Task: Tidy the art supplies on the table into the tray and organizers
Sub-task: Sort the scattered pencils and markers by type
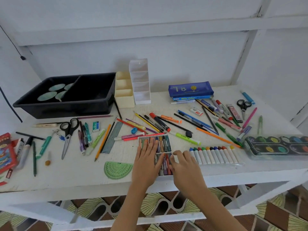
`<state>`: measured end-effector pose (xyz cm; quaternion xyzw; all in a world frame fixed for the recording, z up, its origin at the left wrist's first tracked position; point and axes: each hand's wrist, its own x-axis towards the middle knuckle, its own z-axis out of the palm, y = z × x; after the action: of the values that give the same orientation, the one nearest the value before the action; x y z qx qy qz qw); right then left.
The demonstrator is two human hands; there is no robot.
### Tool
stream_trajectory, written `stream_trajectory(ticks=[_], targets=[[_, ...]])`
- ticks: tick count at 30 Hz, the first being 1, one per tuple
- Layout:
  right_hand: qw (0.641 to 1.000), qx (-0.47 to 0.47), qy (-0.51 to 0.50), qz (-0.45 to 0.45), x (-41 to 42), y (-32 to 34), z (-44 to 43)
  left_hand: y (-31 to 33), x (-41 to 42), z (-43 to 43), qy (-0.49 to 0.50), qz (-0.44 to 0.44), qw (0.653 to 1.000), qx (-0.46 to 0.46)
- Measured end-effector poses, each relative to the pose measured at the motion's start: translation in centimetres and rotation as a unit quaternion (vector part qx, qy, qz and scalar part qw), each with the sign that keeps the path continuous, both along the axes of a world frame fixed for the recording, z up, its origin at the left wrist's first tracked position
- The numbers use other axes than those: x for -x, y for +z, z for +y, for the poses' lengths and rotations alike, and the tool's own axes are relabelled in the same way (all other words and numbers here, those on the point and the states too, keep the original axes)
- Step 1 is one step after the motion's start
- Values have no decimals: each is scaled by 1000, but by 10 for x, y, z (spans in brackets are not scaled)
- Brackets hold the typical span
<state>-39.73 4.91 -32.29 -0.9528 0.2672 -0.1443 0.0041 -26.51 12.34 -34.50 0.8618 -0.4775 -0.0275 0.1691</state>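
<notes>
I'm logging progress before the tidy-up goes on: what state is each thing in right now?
black tray, discs in left compartment
cream organizer, nothing visible inside
oil pastel box, open
watercolour palette, lid shut
large scissors, blades closed
left hand, flat on oil pastel box
right hand, fingers curled at box edge

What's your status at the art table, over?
Left hand flat on the open crayon box; right hand at its right edge, grip unclear. Box on the table, not yet in the black tray. Ruler and orange pencil lie between.
</notes>
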Motion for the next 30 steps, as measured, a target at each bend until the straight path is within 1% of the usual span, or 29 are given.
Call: stream_trajectory(ticks=[6, 11, 13, 16, 18, 19, 20, 21, 22, 23, 27, 30], targets=[[998, 36, 20, 52, 7, -6, 12, 0, 1, 1, 17, -8, 1000, -6], [998, 26, 28, 49, 7, -6, 9, 2, 2, 1, 15, -9, 1000, -15], [999, 9, 22, 32, 4, -5, 8, 1, 0, 1, 15, -14, 1000, -20], [998, -63, 4, -16, -1, 2, 10, -3, -4, 2, 6, -39, 999, -30], [992, -120, 13, -45, -3, 3, 12, -3, -5, 3, -1, -13, 1000, 2], [989, -133, 20, -67, -5, 4, 13, -2, -6, 3, -2, 27, 999, 35], [987, -138, 29, -81, -9, 5, 14, 1, -6, 3, 3, 87, 993, 85], [985, -146, 37, -83, -13, 6, 15, 4, -7, 5, 12, 149, 978, 144], [983, -158, 41, -79, -17, 6, 16, 8, -7, 10, 24, 192, 962, 192], [982, -167, 44, -77, -24, 6, 17, 13, -8, 15, 37, 204, 953, 219], [972, -195, 74, -109, -57, 10, 32, 27, -15, 49, 70, 138, 954, 257], [965, -216, 103, -108, -91, 15, 54, 30, -35, 85, 116, 108, 951, 265]])
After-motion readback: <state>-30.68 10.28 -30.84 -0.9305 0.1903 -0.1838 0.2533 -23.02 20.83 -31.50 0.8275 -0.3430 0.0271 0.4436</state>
